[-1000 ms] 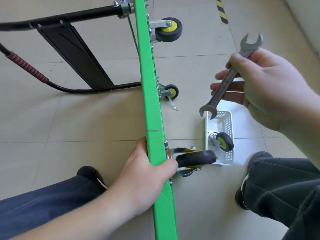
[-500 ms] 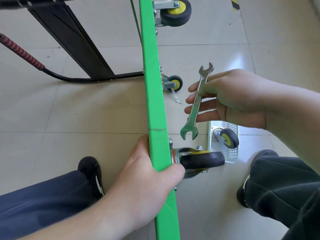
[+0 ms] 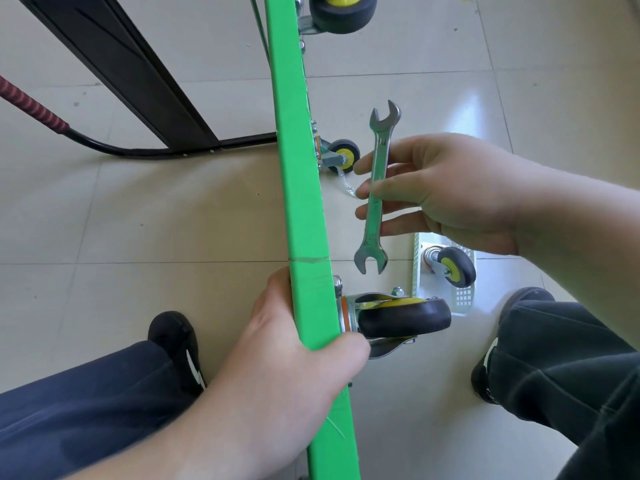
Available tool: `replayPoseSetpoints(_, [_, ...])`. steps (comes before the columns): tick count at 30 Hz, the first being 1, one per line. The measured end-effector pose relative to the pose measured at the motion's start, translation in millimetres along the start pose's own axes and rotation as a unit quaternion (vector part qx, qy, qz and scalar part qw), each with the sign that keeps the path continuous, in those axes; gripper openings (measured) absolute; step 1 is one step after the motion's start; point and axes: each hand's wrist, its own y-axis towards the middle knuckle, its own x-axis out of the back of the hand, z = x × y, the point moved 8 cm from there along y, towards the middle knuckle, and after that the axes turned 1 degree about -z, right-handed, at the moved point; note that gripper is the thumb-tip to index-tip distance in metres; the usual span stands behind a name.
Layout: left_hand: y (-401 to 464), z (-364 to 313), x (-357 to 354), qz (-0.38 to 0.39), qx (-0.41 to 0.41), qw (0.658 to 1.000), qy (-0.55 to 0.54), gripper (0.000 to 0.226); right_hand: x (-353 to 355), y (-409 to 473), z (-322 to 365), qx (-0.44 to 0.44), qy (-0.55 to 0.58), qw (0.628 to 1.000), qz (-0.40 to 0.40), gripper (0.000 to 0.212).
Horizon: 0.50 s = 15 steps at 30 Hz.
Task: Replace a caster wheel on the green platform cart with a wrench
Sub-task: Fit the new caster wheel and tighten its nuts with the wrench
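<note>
The green platform cart stood tipped on its side edge on the tiled floor, its bright green deck seen edge-on as a narrow band running from the top of the view to the bottom. A thin scratch line crossed the green edge just above the left hand, whose fingers and thumb were curled round the deck's edge, gripping it.

Just to the right of that hand, the nearest caster wheel jutted sideways from the cart's underside: a black tyre over a yellow hub, held in a silver fork with an orange ring at the base and a nut showing at the top. A second, smaller-looking caster of the same colours sat farther up the deck, and a third was cut off by the top of the view.

The right hand held the wrench in the air beside the deck, thumb across the front of the shaft and fingers behind it, pinching it about mid-length. The wrench was silver, double open-ended and nearly upright, its lower end hanging just above the nearest caster without touching it.

Behind the right hand, a white perforated basket lay on the floor with a spare caster wheel in it, black with a yellow hub. The cart's black folded handle, with a red ribbed grip, lay to the left.
</note>
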Motion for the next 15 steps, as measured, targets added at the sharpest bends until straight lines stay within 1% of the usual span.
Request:
replayPoseSetpoints(4, [0.3,0.6,0.6,0.001,-0.001,1.000,0.003,0.046,-2.2,6.9,-18.7,-0.012,-0.050,0.997,-0.056,0.009])
replayPoseSetpoints(7, [0.1,0.9,0.7,0.000,-0.003,1.000,0.005,0.045,-4.0,9.9,-21.5,0.004,-0.118,0.990,-0.082,0.017])
replayPoseSetpoints(9, [0.3,1.3,1.0,0.000,-0.003,1.000,0.007,0.044,-7.8,10.6,-18.7,0.022,-0.143,0.986,-0.079,0.017])
replayPoseSetpoints(15, [0.1,-0.5,-0.7,0.002,-0.007,1.000,0.013,0.047,-15.9,12.0,-14.7,0.025,-0.108,0.992,-0.059,0.010])
